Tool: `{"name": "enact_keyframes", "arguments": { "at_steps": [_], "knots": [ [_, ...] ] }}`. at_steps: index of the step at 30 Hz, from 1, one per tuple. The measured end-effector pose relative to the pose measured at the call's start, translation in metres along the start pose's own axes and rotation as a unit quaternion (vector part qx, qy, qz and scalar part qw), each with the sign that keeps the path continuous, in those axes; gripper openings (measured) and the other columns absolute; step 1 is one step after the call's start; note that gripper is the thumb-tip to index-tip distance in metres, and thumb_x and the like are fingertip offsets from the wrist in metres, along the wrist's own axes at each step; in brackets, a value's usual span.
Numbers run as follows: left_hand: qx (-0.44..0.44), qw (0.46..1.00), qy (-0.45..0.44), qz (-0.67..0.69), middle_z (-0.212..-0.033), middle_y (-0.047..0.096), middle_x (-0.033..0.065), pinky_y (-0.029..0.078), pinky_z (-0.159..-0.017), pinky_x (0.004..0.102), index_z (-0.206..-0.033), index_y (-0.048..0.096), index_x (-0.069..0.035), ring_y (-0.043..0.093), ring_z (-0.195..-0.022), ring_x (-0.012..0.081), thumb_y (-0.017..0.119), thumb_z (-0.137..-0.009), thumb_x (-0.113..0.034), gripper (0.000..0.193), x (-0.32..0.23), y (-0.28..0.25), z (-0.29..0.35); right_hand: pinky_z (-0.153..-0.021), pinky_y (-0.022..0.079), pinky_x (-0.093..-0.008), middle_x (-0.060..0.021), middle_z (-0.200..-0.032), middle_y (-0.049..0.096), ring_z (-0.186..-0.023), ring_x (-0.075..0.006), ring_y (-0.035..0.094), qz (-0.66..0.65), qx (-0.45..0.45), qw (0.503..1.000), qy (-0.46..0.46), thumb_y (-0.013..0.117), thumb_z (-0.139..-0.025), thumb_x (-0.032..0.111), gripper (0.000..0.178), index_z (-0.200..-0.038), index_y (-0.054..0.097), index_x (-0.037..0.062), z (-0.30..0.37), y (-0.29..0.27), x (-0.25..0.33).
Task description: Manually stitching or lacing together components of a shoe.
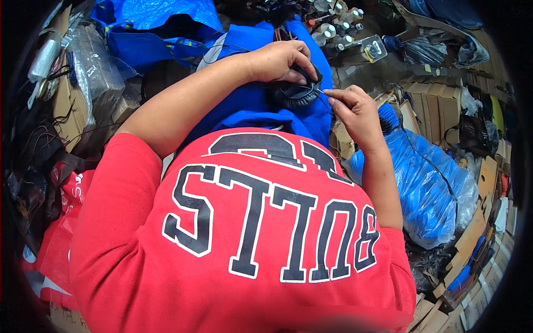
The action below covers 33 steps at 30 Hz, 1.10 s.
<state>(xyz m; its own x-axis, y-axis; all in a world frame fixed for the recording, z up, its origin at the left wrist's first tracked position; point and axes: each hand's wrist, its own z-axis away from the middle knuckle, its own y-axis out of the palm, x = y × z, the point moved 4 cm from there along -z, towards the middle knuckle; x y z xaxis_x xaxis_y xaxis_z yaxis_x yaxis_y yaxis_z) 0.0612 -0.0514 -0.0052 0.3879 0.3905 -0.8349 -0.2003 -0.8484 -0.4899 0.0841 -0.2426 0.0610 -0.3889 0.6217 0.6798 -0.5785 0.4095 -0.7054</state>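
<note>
A black shoe [295,99] with a gathered, puckered edge rests on the blue cloth [230,114] over my lap. My left hand [283,62] grips it from above, fingers curled over its opening. Close by on the right, my right hand [353,111] pinches a thin, pale, needle-like piece [321,91] between thumb and forefinger. Its tip reaches the shoe's edge. Whether it is a needle or taut thread is too small to tell. A dark strand hangs beside it.
Several plastic bottles [338,30] crowd the far side. Blue sheeting [161,39] lies at far left. To the right sit a clear bag with blue contents [427,188], a blue brush [388,117] and cardboard [436,105]. A red bag [58,233] lies at left.
</note>
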Motion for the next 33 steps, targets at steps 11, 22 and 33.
{"name": "enact_keyframes", "arguments": {
  "at_steps": [11,22,33],
  "knots": [
    [0.008,1.0,-0.019,0.022,-0.085,0.055,0.0053,0.045,-0.076,0.0319,-0.093,0.071,-0.015,0.055,-0.082,0.0217,0.075,-0.072,-0.017,0.022,0.006,0.002,0.0,-0.063,0.047,-0.0344,-0.013,-0.077,0.06,-0.07,-0.0259,0.061,0.09,-0.038,0.995,-0.006,0.064,-0.076,0.01,0.014,-0.088,0.069,0.0057,-0.006,0.004,0.027],
    [0.005,0.999,-0.01,0.036,-0.082,0.055,0.0046,0.045,-0.075,0.0318,-0.092,0.071,-0.014,0.055,-0.082,0.0219,0.074,-0.072,-0.018,0.021,0.007,0.004,0.001,-0.068,0.043,-0.0256,-0.0012,-0.083,0.055,-0.075,-0.0116,0.051,0.006,0.119,0.993,0.02,0.065,-0.08,0.009,0.02,-0.1,0.07,0.0095,-0.025,0.0,-0.009],
    [0.034,0.999,-0.009,0.019,-0.084,0.057,0.0044,0.045,-0.076,0.0322,-0.089,0.072,-0.015,0.057,-0.084,0.022,0.074,-0.072,-0.017,0.017,0.006,0.008,-0.003,-0.085,0.037,-0.0232,0.0001,-0.095,0.058,-0.092,-0.0098,0.051,-0.294,0.212,0.926,0.103,0.062,-0.081,0.009,0.022,-0.102,0.068,0.004,-0.034,0.019,-0.064]
  ]
}}
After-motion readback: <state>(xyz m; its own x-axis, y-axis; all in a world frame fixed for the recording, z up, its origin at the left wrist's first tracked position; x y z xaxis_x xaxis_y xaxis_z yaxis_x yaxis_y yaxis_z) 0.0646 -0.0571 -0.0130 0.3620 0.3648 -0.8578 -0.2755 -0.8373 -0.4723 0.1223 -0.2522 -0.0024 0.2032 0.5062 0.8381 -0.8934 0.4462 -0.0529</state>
